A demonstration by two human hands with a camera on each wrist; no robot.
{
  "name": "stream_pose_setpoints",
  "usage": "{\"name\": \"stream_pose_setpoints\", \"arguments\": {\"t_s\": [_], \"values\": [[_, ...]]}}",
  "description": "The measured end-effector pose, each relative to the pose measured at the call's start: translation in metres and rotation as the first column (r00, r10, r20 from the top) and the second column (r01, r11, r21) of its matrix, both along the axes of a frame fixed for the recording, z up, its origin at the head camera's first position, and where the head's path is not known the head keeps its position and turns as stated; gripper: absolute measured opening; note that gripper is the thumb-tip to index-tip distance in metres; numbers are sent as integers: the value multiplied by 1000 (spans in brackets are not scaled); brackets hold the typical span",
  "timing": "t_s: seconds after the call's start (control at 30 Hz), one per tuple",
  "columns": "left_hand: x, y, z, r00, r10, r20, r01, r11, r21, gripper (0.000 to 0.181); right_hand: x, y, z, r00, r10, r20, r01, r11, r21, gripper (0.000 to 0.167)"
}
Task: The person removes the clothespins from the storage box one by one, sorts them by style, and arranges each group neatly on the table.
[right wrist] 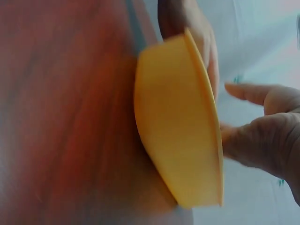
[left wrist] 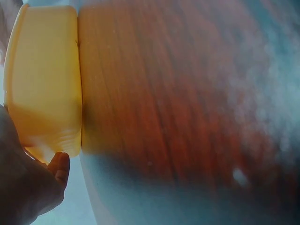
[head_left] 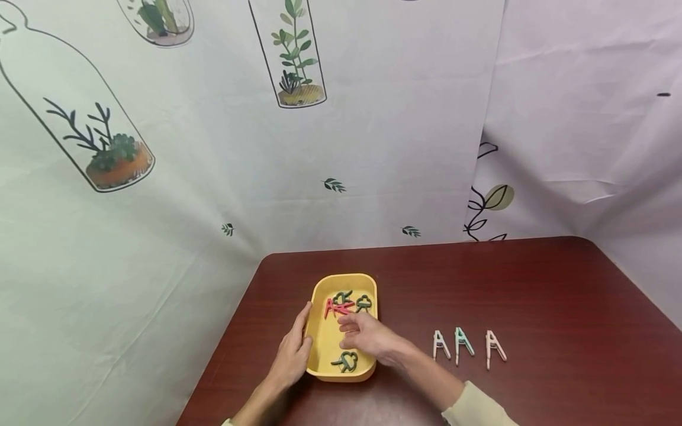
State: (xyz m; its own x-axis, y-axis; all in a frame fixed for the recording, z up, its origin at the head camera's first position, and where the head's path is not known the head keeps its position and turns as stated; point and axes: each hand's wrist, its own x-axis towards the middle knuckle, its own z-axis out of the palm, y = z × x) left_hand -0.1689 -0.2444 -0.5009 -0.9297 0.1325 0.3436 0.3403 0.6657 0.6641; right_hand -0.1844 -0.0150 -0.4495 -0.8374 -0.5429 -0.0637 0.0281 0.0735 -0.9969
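Note:
A yellow plastic tray (head_left: pixel 341 377) sits on the table, with my left hand (head_left: pixel 292 349) gripping its left side, thumb at the rim. In the left wrist view the left hand's fingertip touches the outer wall of the tray (left wrist: pixel 44 70). My right hand (head_left: pixel 369 337) hovers over the tray's right side, fingers apart, with nothing seen between them; the right wrist view shows it above the rim. Inside lie two red clothespins (head_left: pixel 330 307) near the far end, beside two dark green rounded clips (head_left: pixel 363 303). Another dark green clip (head_left: pixel 348 361) lies at the near end.
To the tray's right, a pale clothespin (head_left: pixel 440 345), a mint-green clothespin (head_left: pixel 463 344) and a pale pink clothespin (head_left: pixel 494 349) stand in a row on the dark red table (head_left: pixel 559 307). A printed white cloth (head_left: pixel 373 142) hangs behind the table's far edge.

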Motion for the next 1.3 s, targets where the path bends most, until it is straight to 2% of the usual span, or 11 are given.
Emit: {"name": "stream_pose_setpoints", "arguments": {"t_s": [0.13,0.33,0.43,0.6,0.7,0.83,1.1,1.2,1.3], "values": [[2,0,-1,1000,-6,7,6,1000,-2,72,17,-11,-1,994,-109,8,109,992,62,64],[1,2,0,999,-27,24,27,1000,7,72,27,-22,1,980,-188,73,182,980,80,74],[1,1,-1,999,-30,18,30,1000,10,73,26,-30,-5,964,-226,139,227,974,9,74],[2,0,-2,999,-41,2,41,999,10,74,18,-43,-22,930,-268,251,306,944,-126,70],[2,0,-2,999,-40,13,40,999,15,74,12,-48,-27,938,-263,226,298,945,-138,65],[2,1,-2,999,-31,16,31,999,16,74,6,-54,-31,952,-242,189,263,960,-95,55],[0,2,0,999,-41,-2,41,999,10,74,-4,-55,-33,960,-223,167,237,969,-65,39],[-1,1,0,999,-40,-3,40,999,4,74,-10,-52,-32,976,-171,133,178,983,-44,36],[0,1,1,999,-33,8,33,999,4,75,-16,-49,-31,994,-92,60,91,995,30,34]]}}
